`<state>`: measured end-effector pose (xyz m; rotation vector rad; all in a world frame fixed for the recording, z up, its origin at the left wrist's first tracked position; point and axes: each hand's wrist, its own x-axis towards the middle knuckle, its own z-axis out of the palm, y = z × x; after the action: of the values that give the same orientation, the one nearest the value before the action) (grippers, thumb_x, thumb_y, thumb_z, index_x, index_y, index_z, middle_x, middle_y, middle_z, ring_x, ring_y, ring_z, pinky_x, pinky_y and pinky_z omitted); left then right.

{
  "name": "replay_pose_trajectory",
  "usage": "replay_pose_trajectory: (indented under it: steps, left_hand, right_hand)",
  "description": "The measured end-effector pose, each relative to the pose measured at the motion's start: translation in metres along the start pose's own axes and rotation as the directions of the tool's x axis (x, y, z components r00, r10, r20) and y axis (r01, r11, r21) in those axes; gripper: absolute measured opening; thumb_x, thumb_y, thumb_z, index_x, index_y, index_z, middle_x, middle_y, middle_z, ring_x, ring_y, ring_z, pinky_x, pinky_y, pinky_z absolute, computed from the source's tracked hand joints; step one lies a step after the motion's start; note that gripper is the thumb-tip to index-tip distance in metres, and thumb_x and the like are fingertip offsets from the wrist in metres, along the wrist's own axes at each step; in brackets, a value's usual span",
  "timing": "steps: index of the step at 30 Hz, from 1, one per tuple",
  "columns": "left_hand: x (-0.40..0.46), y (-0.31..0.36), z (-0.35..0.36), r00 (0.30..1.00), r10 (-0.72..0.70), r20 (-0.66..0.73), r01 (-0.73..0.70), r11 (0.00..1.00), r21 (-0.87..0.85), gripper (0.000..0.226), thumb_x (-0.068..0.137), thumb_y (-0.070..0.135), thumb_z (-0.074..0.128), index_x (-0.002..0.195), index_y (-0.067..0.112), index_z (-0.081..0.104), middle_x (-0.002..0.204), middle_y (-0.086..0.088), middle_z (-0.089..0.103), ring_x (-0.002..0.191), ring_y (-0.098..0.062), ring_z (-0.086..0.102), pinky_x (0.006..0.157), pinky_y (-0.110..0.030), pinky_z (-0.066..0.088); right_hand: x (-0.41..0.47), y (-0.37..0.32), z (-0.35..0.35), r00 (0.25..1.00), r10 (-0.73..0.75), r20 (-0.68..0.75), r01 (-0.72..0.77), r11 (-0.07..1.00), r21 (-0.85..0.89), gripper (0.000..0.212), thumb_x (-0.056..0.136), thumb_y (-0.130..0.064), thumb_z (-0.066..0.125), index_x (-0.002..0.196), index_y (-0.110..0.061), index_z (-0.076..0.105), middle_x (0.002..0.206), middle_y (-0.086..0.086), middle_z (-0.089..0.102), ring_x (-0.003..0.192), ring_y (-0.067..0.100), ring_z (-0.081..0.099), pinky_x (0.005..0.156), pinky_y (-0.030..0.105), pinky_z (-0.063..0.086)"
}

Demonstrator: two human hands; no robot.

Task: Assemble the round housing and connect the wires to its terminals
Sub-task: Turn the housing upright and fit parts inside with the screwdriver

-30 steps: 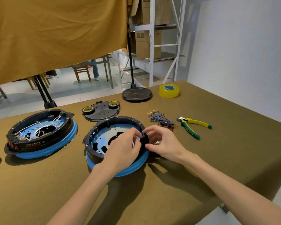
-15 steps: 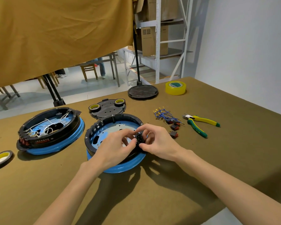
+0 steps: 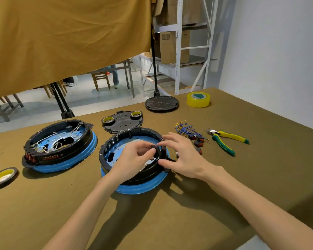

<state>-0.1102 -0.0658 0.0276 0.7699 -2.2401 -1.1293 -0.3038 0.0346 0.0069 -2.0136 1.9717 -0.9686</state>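
Housing (image 3: 126,134) nearer than before, centred.

A yellow tape roll (image 3: 198,99) is seen at one o'clock on the table (image 3: 260,159), with a black round stand base (image 3: 162,103) just beside it at twelve. Yellow-green pliers (image 3: 226,141) are laid at three o'clock, and a dark tape roll (image 3: 3,177) at nine.

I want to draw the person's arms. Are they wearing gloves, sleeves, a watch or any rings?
No. The left hand and right hand are both bare, with no gloves. Both forearms are bare right down to the bottom of the picture, so no sleeves show. I can't see any watch, bracelet or ring.
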Motion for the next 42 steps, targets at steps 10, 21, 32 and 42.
replay_pose_trajectory:
  steps: [10,21,32,42]
  left_hand:
    - [0.006,-0.005,-0.008,0.997,-0.069,0.039,0.071,0.996,-0.054,0.021,0.099,0.038,0.064,0.12,0.038,0.065,0.094,0.013,0.079,0.089,-0.007,0.074,0.082,-0.033,0.059]
    - [-0.009,-0.008,-0.01,0.997,0.045,-0.064,-0.041,0.997,0.066,0.02,0.087,0.037,0.08,0.099,0.03,0.066,0.088,0.009,0.077,0.083,-0.007,0.074,0.076,-0.03,0.063]
    - [-0.021,-0.015,-0.014,0.995,0.075,-0.058,-0.066,0.988,0.141,0.015,0.093,0.052,0.067,0.096,0.037,0.07,0.085,0.016,0.075,0.081,-0.004,0.07,0.074,-0.033,0.06]
    - [-0.024,-0.005,-0.022,0.997,0.073,-0.018,-0.074,0.996,-0.043,0.047,0.107,0.051,0.039,0.108,0.028,0.08,0.083,0.007,0.075,0.071,-0.021,0.061,0.074,-0.038,0.054]
  right_hand:
    - [-0.014,0.003,0.008,0.996,-0.067,0.056,0.076,0.982,-0.172,0.057,0.095,-0.055,0.062,0.147,-0.033,0.053,0.154,-0.01,0.041,0.132,0.011,0.041,0.112,0.036,0.039]
    - [-0.009,-0.013,0.027,0.99,-0.104,-0.097,0.099,0.993,-0.059,0.053,0.084,-0.054,0.075,0.126,-0.025,0.061,0.136,-0.007,0.056,0.14,0.009,0.037,0.12,0.029,0.027]
    - [-0.01,-0.023,0.017,0.996,-0.047,-0.081,0.05,0.998,0.035,0.037,0.091,-0.047,0.067,0.126,-0.036,0.062,0.115,-0.023,0.062,0.119,0.003,0.046,0.1,0.032,0.043]
    - [-0.012,-0.048,0.013,0.976,-0.117,-0.186,0.141,0.982,0.123,0.022,0.089,-0.028,0.079,0.107,-0.017,0.076,0.093,-0.014,0.072,0.089,0.005,0.066,0.085,0.023,0.049]
